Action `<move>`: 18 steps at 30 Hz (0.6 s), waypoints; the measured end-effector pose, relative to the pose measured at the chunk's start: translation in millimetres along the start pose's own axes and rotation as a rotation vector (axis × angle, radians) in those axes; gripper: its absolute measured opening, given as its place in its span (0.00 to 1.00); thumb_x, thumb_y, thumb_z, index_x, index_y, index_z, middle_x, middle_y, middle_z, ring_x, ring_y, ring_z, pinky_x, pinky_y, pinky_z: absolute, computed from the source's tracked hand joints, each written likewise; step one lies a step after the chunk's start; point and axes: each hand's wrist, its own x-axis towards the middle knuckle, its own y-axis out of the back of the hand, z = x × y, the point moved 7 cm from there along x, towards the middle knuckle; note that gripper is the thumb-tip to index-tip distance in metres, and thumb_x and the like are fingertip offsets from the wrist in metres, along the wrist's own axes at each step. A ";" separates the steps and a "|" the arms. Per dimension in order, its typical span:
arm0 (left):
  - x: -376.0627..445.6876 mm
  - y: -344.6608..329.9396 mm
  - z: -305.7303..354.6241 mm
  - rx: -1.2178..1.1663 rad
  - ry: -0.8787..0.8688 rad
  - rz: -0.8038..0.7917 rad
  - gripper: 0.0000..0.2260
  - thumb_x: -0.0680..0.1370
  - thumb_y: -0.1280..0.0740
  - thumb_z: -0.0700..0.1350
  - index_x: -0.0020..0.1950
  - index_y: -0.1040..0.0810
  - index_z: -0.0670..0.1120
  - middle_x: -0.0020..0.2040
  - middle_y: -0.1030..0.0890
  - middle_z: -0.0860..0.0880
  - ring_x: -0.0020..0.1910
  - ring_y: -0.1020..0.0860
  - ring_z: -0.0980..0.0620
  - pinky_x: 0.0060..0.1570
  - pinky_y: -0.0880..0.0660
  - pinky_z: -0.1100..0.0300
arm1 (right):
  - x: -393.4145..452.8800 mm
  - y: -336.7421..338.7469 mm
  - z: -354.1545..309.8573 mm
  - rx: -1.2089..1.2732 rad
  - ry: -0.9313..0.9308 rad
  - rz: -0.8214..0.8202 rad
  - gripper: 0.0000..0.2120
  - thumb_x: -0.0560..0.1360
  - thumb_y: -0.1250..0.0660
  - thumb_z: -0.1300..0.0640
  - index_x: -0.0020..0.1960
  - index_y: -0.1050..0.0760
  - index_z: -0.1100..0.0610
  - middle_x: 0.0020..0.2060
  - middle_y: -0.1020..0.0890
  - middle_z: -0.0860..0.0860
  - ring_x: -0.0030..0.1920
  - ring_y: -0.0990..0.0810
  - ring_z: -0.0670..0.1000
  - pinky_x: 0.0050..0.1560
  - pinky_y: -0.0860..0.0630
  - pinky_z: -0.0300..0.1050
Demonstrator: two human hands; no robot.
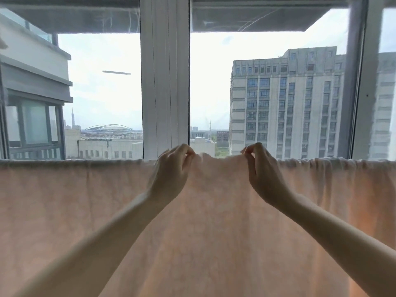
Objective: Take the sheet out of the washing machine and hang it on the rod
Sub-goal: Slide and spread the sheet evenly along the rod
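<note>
Both hands (171, 168) (262, 170) pinch sheet (214, 221)

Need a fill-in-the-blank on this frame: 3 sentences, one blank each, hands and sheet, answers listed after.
1. The left hand and the right hand each ____ the top edge of the sheet.
2. Between the hands the sheet's top edge is lifted ____ than the edge on either side.
3. Behind the sheet, the white window frame post stands closer to the ____ hand.

Missing words: pinch; higher; left
</note>
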 end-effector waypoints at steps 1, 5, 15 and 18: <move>-3.8 -7.6 1.4 0.059 -0.038 -0.077 0.03 0.79 0.34 0.42 0.48 0.21 0.45 0.44 0.17 0.51 0.43 0.22 0.55 0.45 0.26 0.60 | -7.5 -5.9 4.6 -0.042 0.023 -0.060 0.03 0.80 0.42 0.65 0.47 0.32 0.62 0.40 0.22 0.58 0.39 0.23 0.58 0.40 0.24 0.51; -7.2 -19.7 -3.0 0.063 -0.072 -0.194 0.04 0.79 0.33 0.43 0.49 0.19 0.44 0.49 0.18 0.52 0.48 0.22 0.55 0.50 0.23 0.55 | -15.7 -13.6 15.8 -0.147 0.035 -0.187 0.05 0.80 0.45 0.56 0.47 0.33 0.56 0.42 0.22 0.52 0.41 0.23 0.53 0.43 0.23 0.53; 0.4 8.1 -62.8 0.170 0.159 -0.174 0.11 0.80 0.36 0.43 0.61 0.21 0.45 0.58 0.20 0.48 0.56 0.23 0.49 0.56 0.28 0.54 | 14.2 -39.3 -1.8 -0.147 0.024 -0.296 0.11 0.79 0.37 0.56 0.61 0.27 0.57 0.54 0.18 0.52 0.53 0.21 0.51 0.55 0.22 0.50; -2.6 21.1 -82.6 0.201 0.223 -0.179 0.10 0.80 0.36 0.45 0.59 0.20 0.45 0.56 0.18 0.48 0.54 0.22 0.48 0.55 0.27 0.53 | 21.1 -51.5 -6.6 -0.151 0.031 -0.327 0.14 0.79 0.37 0.54 0.63 0.27 0.56 0.55 0.18 0.52 0.53 0.20 0.52 0.55 0.23 0.52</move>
